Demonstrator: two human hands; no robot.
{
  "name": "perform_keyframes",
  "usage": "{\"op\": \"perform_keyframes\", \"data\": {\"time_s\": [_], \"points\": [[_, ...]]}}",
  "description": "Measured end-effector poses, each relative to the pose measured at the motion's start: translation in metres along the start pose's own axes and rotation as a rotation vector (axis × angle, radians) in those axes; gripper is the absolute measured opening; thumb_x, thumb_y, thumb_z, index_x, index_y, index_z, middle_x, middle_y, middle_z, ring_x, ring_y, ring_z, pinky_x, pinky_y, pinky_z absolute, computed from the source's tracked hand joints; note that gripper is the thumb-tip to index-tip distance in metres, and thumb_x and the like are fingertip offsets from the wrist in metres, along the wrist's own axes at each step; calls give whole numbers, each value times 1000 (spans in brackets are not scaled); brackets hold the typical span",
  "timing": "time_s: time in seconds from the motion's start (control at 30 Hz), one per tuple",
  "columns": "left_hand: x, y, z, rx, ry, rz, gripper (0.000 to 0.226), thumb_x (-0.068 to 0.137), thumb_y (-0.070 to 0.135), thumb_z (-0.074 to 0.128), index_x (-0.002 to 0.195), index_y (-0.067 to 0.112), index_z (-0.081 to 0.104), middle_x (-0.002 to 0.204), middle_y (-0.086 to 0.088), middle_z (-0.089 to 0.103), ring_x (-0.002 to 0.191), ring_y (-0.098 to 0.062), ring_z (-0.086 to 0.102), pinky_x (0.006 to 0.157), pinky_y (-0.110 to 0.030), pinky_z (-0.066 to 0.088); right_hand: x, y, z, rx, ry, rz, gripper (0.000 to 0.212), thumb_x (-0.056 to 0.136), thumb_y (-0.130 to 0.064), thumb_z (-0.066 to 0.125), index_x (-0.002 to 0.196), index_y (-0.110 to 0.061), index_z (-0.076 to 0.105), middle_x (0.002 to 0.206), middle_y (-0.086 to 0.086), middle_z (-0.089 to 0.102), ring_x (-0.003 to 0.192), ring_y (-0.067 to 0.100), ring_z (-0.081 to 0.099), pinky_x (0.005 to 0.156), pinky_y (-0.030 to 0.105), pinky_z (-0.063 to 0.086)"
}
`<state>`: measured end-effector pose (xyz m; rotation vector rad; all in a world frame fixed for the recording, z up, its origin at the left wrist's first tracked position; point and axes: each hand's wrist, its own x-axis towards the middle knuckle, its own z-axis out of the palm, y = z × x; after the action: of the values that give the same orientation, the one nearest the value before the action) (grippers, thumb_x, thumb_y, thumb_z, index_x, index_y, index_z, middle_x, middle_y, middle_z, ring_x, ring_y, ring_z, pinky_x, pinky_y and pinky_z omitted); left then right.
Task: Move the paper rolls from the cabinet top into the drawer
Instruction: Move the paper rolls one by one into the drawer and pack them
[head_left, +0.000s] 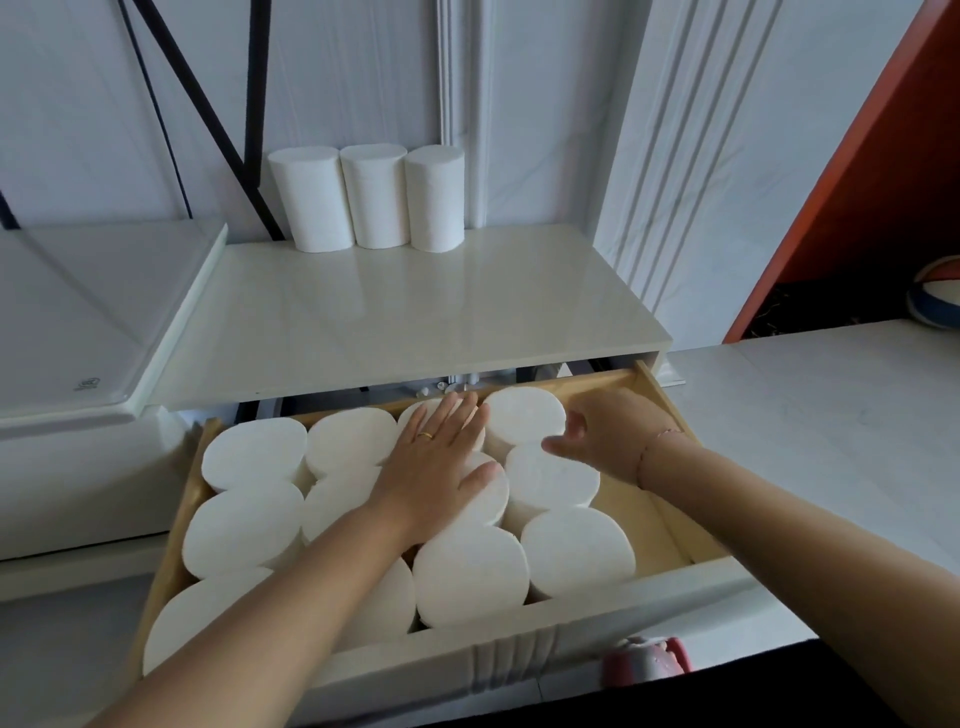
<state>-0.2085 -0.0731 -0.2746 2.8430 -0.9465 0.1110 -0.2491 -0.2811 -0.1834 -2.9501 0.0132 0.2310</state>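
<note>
Three white paper rolls (366, 196) stand upright in a row at the back of the white cabinet top (395, 317). Below it the wooden drawer (667, 415) is pulled out and packed with several upright white rolls (576, 551). My left hand (436, 457) lies flat, fingers spread, on the tops of the rolls in the drawer's middle; it wears a gold ring. My right hand (608, 441) curls against the side of the back right roll (524, 413), thumb out, at the drawer's right side. A thin bracelet circles that wrist.
A white tray-like lid (88, 312) lies left of the cabinet top. An orange panel (862, 156) and a ball (940, 299) are at the right, above a white counter (831, 415). Black cables (208, 114) hang on the wall. A pink object (649, 662) shows below the drawer front.
</note>
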Motion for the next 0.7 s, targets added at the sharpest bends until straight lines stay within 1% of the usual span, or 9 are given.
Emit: {"op": "perform_keyframes", "data": {"time_s": [0.03,0.1,0.17,0.2,0.3,0.43,0.5,0.57,0.7], "points": [[-1,-8,-3,15,9,-17,64,96,53,16,150,24,-5,157,5,-14,139,-8,-24,111,-28,-20,10,-5,-4,131,66,-42,28,87,-45,62,86,-17,59,78,-5,59,72,14,54,67,27,48],[-2,-28,-11,16,14,-80,64,96,53,13,148,25,-10,157,6,-15,141,-9,-22,111,-28,-20,34,-17,-6,409,175,-119,25,85,-35,67,95,-14,59,87,-2,61,80,17,57,75,30,49],[-2,-48,-21,20,4,-133,63,95,55,10,145,27,-16,156,8,-18,140,-8,-23,113,-30,-17,61,-31,-4,591,215,-152,33,83,-30,71,108,-12,58,106,2,62,94,17,60,86,31,50],[-1,-58,-27,22,7,-149,64,94,56,9,145,28,-16,155,8,-19,140,-8,-23,113,-30,-16,75,-39,-2,648,223,-163,40,83,-31,72,115,-12,56,114,3,61,100,16,58,90,30,49],[4,-88,-44,19,33,-195,67,93,57,11,148,25,-9,155,8,-16,141,-8,-20,113,-29,-15,119,-64,3,743,266,-163,56,83,-36,71,129,-13,49,130,2,54,114,14,53,96,26,43],[16,-126,-57,56,23,-264,66,95,55,14,148,24,-9,156,7,-17,141,-7,-20,113,-29,-16,177,-90,6,820,295,-117,74,81,-43,71,140,-15,36,145,3,42,132,17,42,100,25,34],[25,-139,-61,46,8,-283,66,95,54,15,149,23,-8,157,6,-16,142,-7,-19,114,-30,-15,203,-98,4,845,311,-93,83,80,-44,72,145,-15,29,150,4,35,137,19,36,101,25,30],[35,-145,-61,22,-8,-282,66,95,56,13,149,24,-8,157,7,-15,141,-6,-19,113,-30,-15,227,-101,0,870,344,-67,91,79,-44,74,148,-15,23,153,3,29,140,20,31,106,28,29],[63,-146,-55,-29,-33,-244,69,92,61,9,149,26,-6,157,9,-13,142,-6,-17,113,-31,-13,267,-98,-10,911,431,-24,102,76,-40,77,151,-13,14,157,4,22,144,20,24,114,31,23]]}}
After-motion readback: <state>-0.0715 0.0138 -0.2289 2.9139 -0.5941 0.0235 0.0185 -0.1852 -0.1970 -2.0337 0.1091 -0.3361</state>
